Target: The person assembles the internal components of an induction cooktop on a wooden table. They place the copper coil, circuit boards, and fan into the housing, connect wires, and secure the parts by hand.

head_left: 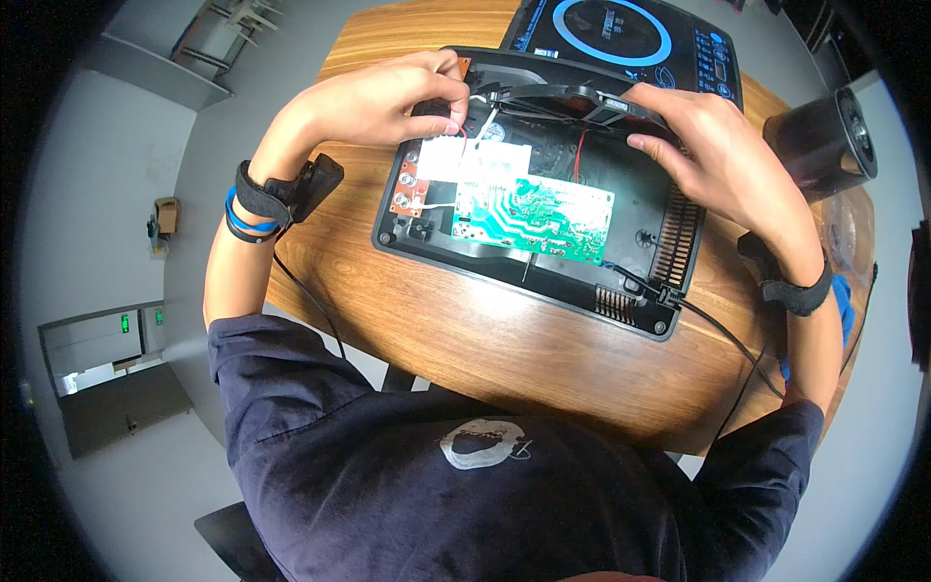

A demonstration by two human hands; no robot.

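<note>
A black induction cooker base (388, 228) lies open on the table. In it sits a green circuit board (553, 218), partly washed out by glare, beside a brown strip board (405, 179) with round buttons. My left hand (398, 102) is closed at the base's far left corner, thumb and fingers pinched at a thin red wire; the exact grip is partly hidden. My right hand (703, 141) grips a black frame-like part (553, 94) by its right end. That part is tilted up above the base, and a red lead (580, 155) hangs below it.
Behind the base lies a dark glass cooktop panel (613, 29) with a blue ring. A black cylinder (822, 145) stands at the right, near a clear plastic container (849, 233). A black power cord (722, 335) crosses the wooden table (465, 335) towards its near edge.
</note>
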